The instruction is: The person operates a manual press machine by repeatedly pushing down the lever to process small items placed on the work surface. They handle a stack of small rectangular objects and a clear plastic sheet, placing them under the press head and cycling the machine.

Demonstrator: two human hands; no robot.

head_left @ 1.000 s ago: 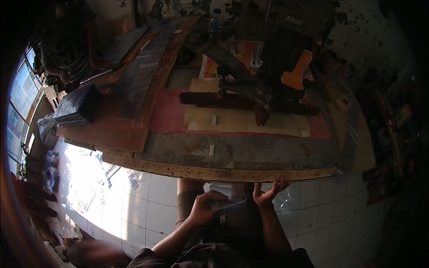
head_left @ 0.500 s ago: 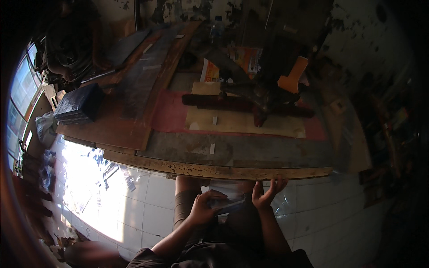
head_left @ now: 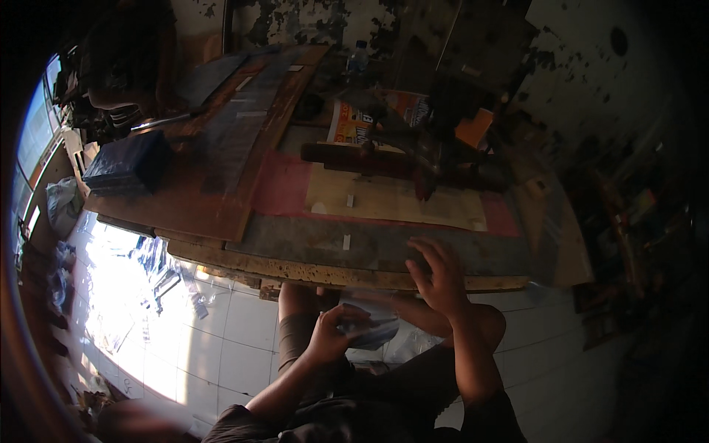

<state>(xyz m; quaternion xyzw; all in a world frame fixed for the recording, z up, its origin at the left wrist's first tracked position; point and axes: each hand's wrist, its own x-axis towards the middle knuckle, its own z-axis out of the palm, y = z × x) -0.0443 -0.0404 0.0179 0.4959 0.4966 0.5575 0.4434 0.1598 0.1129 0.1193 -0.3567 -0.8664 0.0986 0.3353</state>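
Note:
Above my lap, my left hand (head_left: 332,332) is closed around a see-through plastic piece (head_left: 377,331) that looks like a bag or a thin stack of sheets. My right hand (head_left: 440,279) is raised over the front edge of the table (head_left: 295,276), its fingers spread and nothing in them. Beyond it, a dark red bar (head_left: 336,155) of a press-like machine (head_left: 425,151) lies over a yellowish sheet (head_left: 384,201) and a pink sheet (head_left: 281,184). One small pale strip (head_left: 350,201) is on the yellowish sheet; another small pale strip (head_left: 346,242) lies nearer me.
On the brown board (head_left: 199,214) at left are a dark blue block-like stack (head_left: 129,166) and clear plastic sheets (head_left: 236,136). A person (head_left: 129,59) is at the far left. An orange piece (head_left: 474,128) and a bottle (head_left: 359,57) stand at the back. Plastic scraps (head_left: 159,269) litter the tiled floor.
My right hand has risen from below the table's edge to above it, fingers spread. My right knee has swung outward to the right. My left hand still holds the plastic.

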